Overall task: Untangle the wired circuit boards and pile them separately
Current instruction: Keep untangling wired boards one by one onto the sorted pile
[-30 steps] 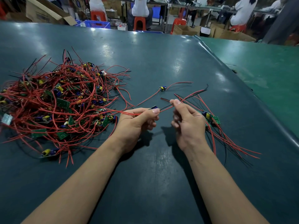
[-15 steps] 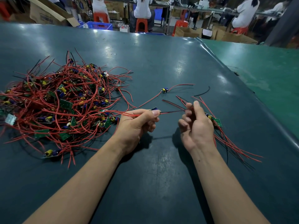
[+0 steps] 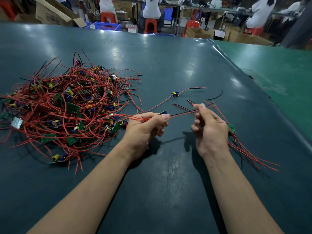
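A big tangle of red-wired green circuit boards (image 3: 67, 107) lies on the left of the dark table (image 3: 168, 174). My left hand (image 3: 145, 127) pinches a small board (image 3: 163, 113) between thumb and fingers, with its red wires trailing back into the tangle. That board's red and black leads (image 3: 182, 114) run right to my right hand (image 3: 211, 130), whose curled fingers pinch them at the fingertips. Behind and under my right hand lies a small separate pile (image 3: 244, 149) of long wires with a green board (image 3: 231, 128) showing.
A lone small board (image 3: 174, 94) with thin wires lies on the table beyond my hands. A green table (image 3: 278, 78) adjoins on the right. Behind the far edge are seated people, red stools (image 3: 150, 24), cardboard boxes and a blue crate (image 3: 108, 26).
My right hand let go of the leads, lifted with looser fingers, and now curls on them again slightly further right. My left hand keeps its pinch on the board.
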The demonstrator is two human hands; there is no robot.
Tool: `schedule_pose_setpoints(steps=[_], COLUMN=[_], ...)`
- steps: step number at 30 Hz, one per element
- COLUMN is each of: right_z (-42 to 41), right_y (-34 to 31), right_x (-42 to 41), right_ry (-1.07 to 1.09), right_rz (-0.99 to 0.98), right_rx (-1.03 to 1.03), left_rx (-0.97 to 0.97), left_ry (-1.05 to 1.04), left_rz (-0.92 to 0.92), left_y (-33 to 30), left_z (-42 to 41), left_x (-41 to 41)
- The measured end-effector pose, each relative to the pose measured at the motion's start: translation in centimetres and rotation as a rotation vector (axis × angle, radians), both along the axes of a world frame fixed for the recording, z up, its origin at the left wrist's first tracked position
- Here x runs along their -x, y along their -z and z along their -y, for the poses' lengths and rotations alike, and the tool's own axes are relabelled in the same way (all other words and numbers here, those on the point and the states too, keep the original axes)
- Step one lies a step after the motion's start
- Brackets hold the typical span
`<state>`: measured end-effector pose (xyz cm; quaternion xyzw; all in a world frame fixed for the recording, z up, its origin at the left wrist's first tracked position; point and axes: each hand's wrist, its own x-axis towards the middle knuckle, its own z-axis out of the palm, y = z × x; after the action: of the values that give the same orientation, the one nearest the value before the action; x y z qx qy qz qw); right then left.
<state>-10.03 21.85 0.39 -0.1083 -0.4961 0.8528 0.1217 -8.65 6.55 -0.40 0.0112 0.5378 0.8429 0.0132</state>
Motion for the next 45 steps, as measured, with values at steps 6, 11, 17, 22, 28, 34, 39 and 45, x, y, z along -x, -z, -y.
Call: schedule_pose_setpoints(steps=[6, 11, 17, 22, 28, 34, 39, 45], right_z=[0.3, 0.5, 0.1, -0.4, -0.4, 0.2, 0.8, 2.4], right_y=[0.1, 0.4, 0.6, 0.5, 0.8, 1.3, 0.8, 0.9], right_x=[0.2, 0.4, 0.5, 0.1, 0.1, -0.7, -1.3, -1.9], right_ry=[0.081, 0.140, 0.230, 0.239, 0.148, 0.260, -0.005, -0.303], right_rz=[0.002, 0.003, -0.003, -0.047, 0.115, 0.069, -0.225, -0.192], right_rx=[0.061, 0.013, -0.037, -0.049, -0.220, -0.974, -0.791, -0.484], left_rx=[0.004, 0.052, 0.059, 0.080, 0.321, -0.001, 0.057, 0.091], left_ry=[0.002, 0.003, -0.022, -0.123, -0.484, -0.403, -0.138, -0.035], left_rz=[-0.041, -0.077, -0.066, -0.069, -0.371, -0.248, -0.090, -0.034], left_y=[0.2, 0.3, 0.5, 0.5, 0.2, -0.7, -0.6, -0.9], left_z=[0.0, -0.2, -0.3, -0.3, 0.1, 0.9, 0.7, 0.4], left_x=[-0.1, -0.4, -0.2, 0.2, -0.5, -0.5, -0.5, -0.8])
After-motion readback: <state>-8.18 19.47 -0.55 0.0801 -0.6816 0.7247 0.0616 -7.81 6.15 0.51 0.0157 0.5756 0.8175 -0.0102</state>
